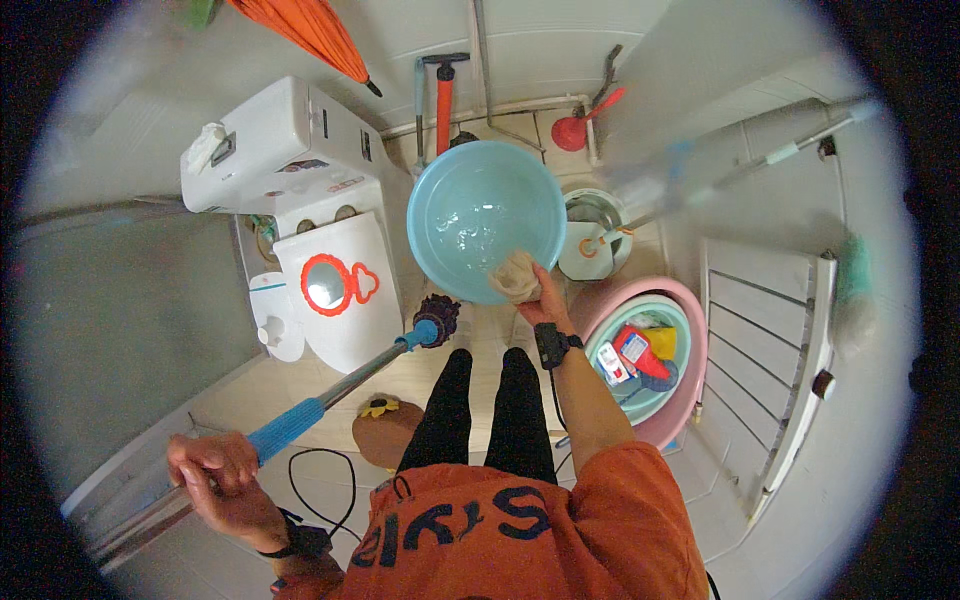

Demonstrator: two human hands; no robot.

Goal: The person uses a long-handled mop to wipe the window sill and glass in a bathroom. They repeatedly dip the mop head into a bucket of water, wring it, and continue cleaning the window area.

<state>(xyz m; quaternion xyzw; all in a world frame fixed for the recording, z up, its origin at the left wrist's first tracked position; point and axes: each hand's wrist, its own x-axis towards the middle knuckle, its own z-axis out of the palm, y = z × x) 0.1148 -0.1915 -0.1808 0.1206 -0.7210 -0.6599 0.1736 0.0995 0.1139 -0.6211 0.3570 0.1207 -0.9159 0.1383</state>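
Note:
My left hand [215, 478] is closed around the handle of a mop [345, 385], which slants across the lower left. It has a blue foam grip, a metal shaft and a dark purple twisted head [437, 322] near my feet. In my right hand [547, 303] is a bunched beige cloth [516, 276], held at the near rim of a large light-blue basin [440, 215]. Water with bright reflections shows in the basin, which stands in front of me.
On the left is a white toilet [350, 250] with a red-framed mirror [325, 285] on its lid. Right of the basin stand a spin-mop bucket [590, 250] and nested tubs [690, 330] with bottles. A folded white slatted seat [755, 350] leans on the right wall. A brown stool [388, 435] stands near my legs.

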